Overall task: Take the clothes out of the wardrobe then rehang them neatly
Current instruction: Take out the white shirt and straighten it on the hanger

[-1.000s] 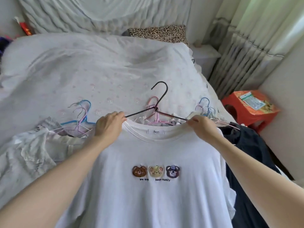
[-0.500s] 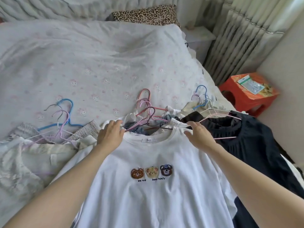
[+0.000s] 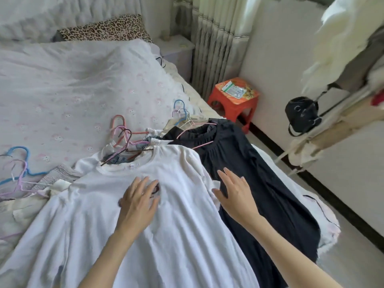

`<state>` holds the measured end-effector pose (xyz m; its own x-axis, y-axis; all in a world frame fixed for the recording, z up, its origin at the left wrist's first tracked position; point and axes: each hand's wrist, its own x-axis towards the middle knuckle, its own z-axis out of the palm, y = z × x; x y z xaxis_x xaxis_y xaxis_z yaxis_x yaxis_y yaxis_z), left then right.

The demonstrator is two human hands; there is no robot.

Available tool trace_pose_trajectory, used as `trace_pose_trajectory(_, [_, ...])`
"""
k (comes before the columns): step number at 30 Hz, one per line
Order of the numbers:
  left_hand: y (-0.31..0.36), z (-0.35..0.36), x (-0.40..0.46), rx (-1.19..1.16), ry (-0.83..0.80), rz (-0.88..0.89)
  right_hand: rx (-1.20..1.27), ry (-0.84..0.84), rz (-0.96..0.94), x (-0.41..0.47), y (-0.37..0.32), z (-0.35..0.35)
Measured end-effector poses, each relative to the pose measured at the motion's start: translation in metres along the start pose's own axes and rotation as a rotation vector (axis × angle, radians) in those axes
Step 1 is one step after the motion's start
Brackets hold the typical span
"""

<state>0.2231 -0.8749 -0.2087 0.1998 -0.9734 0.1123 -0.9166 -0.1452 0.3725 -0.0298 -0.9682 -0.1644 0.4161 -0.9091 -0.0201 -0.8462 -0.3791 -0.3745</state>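
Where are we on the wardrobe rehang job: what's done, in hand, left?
Done: clothes are out and lie on the bed, most on hangers, including the dark dress. In hand: the white T-shirt, a dark hanger in its neck, lies flat; the left hand rests open on its chest, the right hand open at its edge. Left: all rehanging; nothing here is going back yet.

White T-shirt (image 3: 170, 225) is lying beside a navy dress (image 3: 259, 183); behind the T-shirt, blue (image 3: 17, 154) and pink hangers (image 3: 118, 129), a leopard-print pillow (image 3: 104, 30), and an orange-red stool (image 3: 232, 100) is glowing.
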Motion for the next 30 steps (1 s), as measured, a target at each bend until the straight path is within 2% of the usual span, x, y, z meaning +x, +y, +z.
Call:
trace_pose_trajectory(5, [0.116, 0.019, -0.033, -0.068, -0.150, 0.165, -0.063, 0.084, 0.195, -0.131, 0.073, -0.057])
trace_pose_trajectory(15, [0.395, 0.041, -0.116, -0.214, -0.287, 0.687, -0.067, 0.473, 0.795, -0.431, 0.184, -0.157])
trace_pose_trajectory(18, [0.479, 0.050, -0.166, -0.268, -0.321, 0.902, -0.079, 0.576, 0.955, -0.522, 0.198, -0.178])
trace_pose_trajectory(21, [0.549, 0.062, -0.235, -0.331, -0.398, 1.025, -0.077, 0.646, 1.100, -0.603, 0.208, -0.188])
trace_pose_trajectory(30, [0.711, 0.081, -0.411, -0.414, -0.638, 1.542, -0.095, 0.894, 1.556, -0.779, 0.197, -0.191])
